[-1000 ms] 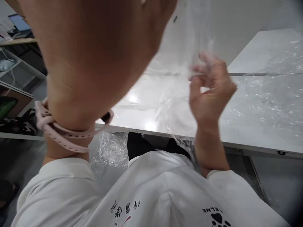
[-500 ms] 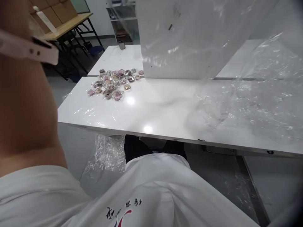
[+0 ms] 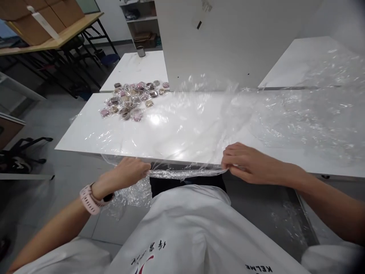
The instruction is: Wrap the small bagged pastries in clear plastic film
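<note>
A sheet of clear plastic film [image 3: 182,174] stretches between my two hands along the front edge of the white table [image 3: 85,133]. My left hand [image 3: 128,173], with a pink watch strap at the wrist, is closed on the film's left part just below the table edge. My right hand [image 3: 241,161] pinches the film at the right, by the same edge. From there the film spreads back over the tabletop. Several small round pieces in clear wrappers [image 3: 129,99], pink, brown and yellowish, lie in a pile at the table's back left.
A tall white panel [image 3: 216,49] stands behind the table. More crumpled film [image 3: 308,118] covers the table's right side, and some hangs near the floor at left. A metal cup [image 3: 140,51] stands on the far table; cardboard boxes [image 3: 62,19] sit on a wooden desk.
My left arm has come down from close to the camera, and both hands now hold the film at the table's front edge. The film has dropped from in front of the panel onto the table.
</note>
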Demonstrator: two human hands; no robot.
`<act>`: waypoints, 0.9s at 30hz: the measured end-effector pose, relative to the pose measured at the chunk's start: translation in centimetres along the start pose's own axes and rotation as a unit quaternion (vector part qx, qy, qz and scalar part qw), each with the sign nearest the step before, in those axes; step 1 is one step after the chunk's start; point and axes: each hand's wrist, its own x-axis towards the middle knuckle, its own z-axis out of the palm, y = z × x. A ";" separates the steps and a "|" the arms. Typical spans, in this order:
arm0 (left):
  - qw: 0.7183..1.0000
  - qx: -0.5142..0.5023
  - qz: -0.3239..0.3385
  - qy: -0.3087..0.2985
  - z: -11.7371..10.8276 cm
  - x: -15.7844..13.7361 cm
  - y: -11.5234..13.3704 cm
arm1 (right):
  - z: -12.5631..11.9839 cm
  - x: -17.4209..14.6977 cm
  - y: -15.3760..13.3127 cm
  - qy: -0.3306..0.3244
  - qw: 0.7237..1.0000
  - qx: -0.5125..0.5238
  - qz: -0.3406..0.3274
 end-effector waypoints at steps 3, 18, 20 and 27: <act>0.991 0.022 0.040 -0.128 0.9 0.8 -0.6 | 1.8 0.2 1.0 -0.094 0.993 0.069 0.011; 0.996 -0.005 0.077 0.040 5.3 14.8 0.6 | 6.0 0.4 15.3 0.153 0.931 -0.077 0.321; 0.998 0.013 0.030 0.059 4.8 16.9 -1.2 | 5.9 -1.5 17.2 0.139 0.922 -0.105 0.346; 0.995 -0.006 -0.064 0.079 2.1 21.0 -3.1 | 1.9 -2.7 17.7 0.230 0.864 -0.212 0.395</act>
